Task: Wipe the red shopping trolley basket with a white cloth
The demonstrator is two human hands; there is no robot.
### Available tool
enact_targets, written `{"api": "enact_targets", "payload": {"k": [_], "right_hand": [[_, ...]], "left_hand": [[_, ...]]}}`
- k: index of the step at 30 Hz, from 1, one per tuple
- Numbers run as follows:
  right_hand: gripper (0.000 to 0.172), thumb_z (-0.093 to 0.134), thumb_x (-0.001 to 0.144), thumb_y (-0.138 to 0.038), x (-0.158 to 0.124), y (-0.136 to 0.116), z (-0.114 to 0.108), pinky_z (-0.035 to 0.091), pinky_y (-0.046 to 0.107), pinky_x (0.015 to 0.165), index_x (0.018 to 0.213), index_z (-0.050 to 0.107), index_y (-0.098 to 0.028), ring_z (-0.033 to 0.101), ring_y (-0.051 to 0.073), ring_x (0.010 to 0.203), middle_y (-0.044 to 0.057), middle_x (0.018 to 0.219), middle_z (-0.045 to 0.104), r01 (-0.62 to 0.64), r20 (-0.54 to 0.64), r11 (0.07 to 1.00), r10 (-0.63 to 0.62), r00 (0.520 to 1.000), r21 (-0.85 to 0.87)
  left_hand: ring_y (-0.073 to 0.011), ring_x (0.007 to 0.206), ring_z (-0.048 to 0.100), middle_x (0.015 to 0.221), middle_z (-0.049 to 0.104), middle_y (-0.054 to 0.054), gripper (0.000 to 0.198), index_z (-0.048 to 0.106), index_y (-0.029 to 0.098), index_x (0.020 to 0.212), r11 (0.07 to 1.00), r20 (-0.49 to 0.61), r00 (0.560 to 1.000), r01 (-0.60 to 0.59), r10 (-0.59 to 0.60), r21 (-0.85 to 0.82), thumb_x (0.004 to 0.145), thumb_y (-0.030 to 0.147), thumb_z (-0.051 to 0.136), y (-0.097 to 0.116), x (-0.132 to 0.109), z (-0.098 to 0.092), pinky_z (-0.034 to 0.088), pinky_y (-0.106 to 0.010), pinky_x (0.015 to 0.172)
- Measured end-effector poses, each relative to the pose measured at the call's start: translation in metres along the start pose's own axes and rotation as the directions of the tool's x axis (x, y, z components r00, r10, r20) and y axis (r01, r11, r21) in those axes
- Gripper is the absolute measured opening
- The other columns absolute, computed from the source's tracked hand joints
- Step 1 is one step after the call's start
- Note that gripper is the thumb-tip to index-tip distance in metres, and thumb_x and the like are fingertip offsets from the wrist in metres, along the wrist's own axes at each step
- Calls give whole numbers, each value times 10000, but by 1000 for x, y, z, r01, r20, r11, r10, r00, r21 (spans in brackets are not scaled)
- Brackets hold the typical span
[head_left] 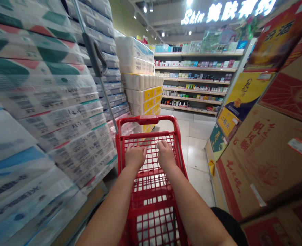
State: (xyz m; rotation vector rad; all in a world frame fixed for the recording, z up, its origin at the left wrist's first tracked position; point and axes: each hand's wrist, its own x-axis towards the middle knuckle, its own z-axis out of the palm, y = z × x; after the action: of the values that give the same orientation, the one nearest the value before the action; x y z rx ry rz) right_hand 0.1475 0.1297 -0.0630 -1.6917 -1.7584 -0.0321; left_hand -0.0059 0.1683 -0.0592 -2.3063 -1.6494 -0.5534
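A red plastic shopping cart [176, 130] with a grid-like basket stands directly in front of me. My left hand [135, 156] is closed over the left part of the upper grid, knuckles up. Beside it, a little to the right, my right hand [166, 155] is also closed, with a pale spot at its fingertips that is too small to name. The palms face down, so whatever lies under the fingers is hidden. At the cart's left corner a thin metal pole [108, 99] slants upward and carries a grey handle [92, 54].
Stacked tissue packs [45, 85] line the left side, with bundled paper rolls [140, 82] beyond them. Printed cartons [266, 160] rise close on the right. A tiled aisle [198, 153] leads to shelves of small boxed products [194, 78] under a lit sign.
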Motion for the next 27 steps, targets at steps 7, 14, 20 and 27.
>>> {"api": "enact_targets", "payload": {"k": [7, 14, 20, 27], "right_hand": [[490, 409, 821, 13, 13, 7, 14, 391, 309, 977, 1251, 543, -180, 436, 207, 1149, 102, 1304, 506, 77, 29, 997, -77, 997, 5], [488, 458, 817, -20, 25, 6, 25, 364, 336, 1027, 1282, 522, -157, 416, 211, 1215, 132, 1349, 470, 52, 69, 997, -56, 996, 60], [544, 423, 793, 34, 20, 8, 19, 380, 331, 1015, 1273, 532, -197, 419, 186, 1249, 117, 1356, 483, 74, 64, 994, -79, 995, 82], [493, 457, 816, -21, 17, -5, 14, 383, 350, 1039, 1287, 538, -145, 397, 235, 1285, 136, 1394, 460, -29, 87, 999, 30, 996, -18]], "left_hand": [[-223, 909, 647, 929, 746, -75, 458, 739, 244, 944, 998, 27, 999, -26, 28, -64, 945, 416, 314, -11, 24, 11, 320, -413, 1008], [-230, 909, 653, 915, 747, -74, 381, 731, 275, 945, 994, 92, 992, 88, -82, -71, 923, 385, 367, -6, 31, 15, 261, -487, 1055], [-234, 916, 654, 912, 751, -68, 405, 733, 285, 940, 990, 106, 990, 106, -96, -93, 935, 391, 342, -5, 27, 10, 216, -529, 1060], [-229, 866, 654, 858, 744, -65, 405, 725, 259, 858, 992, 61, 998, 32, -25, -123, 939, 367, 344, 2, 30, 15, 231, -522, 1033]]}}
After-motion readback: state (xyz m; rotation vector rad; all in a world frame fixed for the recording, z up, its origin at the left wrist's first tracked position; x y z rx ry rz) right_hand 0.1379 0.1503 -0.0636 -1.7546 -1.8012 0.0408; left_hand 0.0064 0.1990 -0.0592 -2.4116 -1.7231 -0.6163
